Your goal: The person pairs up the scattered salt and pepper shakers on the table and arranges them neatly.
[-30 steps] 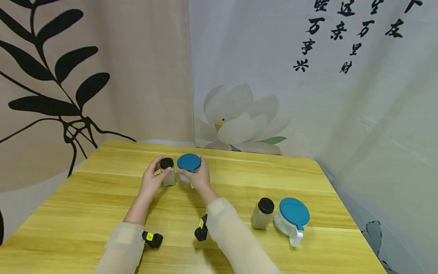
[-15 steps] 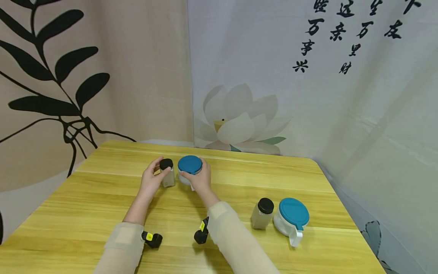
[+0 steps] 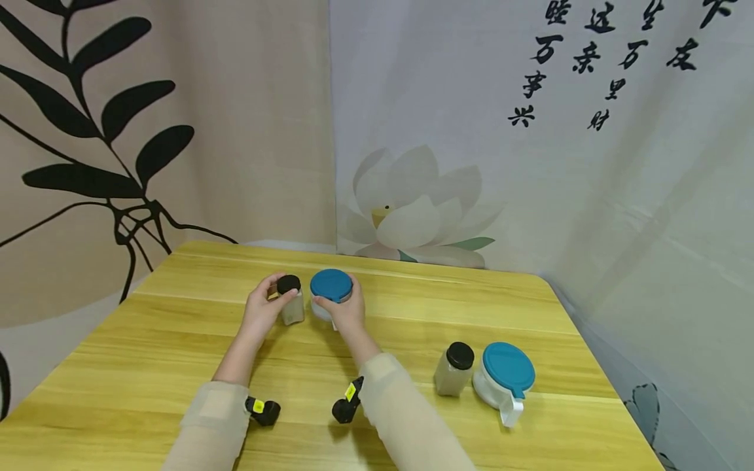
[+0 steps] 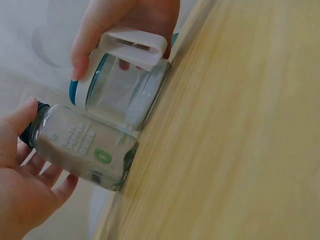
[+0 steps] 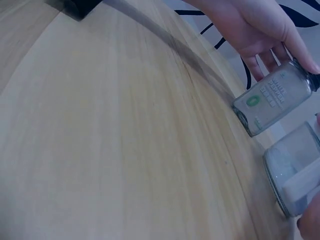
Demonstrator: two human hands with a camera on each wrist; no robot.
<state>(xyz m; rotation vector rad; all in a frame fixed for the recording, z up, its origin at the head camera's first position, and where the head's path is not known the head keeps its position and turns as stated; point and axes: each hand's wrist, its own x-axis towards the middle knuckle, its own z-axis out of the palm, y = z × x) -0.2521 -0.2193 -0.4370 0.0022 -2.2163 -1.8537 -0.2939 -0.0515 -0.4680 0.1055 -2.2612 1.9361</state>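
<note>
At the far left of the table, my left hand (image 3: 259,311) holds a white pepper bottle (image 4: 87,145) by thumb and fingers near its black cap (image 3: 288,283). The bottle is clear, with pale powder inside, and stands upright on the table. Just right of it, my right hand (image 3: 350,314) grips a round glass seasoning jar (image 4: 125,92) around its blue lid (image 3: 330,284). The jar's white handle (image 4: 134,46) points toward me. Bottle and jar stand side by side, close together. In the right wrist view, most of my right hand is out of frame.
A second black-capped bottle (image 3: 453,373) and a second blue-lidded jar (image 3: 504,376) stand next to each other at the right of the wooden table (image 3: 306,418). Behind the table's far edge hang printed cloths (image 3: 265,131). Black wrist cameras (image 3: 262,411) sit under both sleeves.
My right hand and its jar have shifted very slightly toward me. The left hand keeps its hold on the bottle. The head view has tilted a little.
</note>
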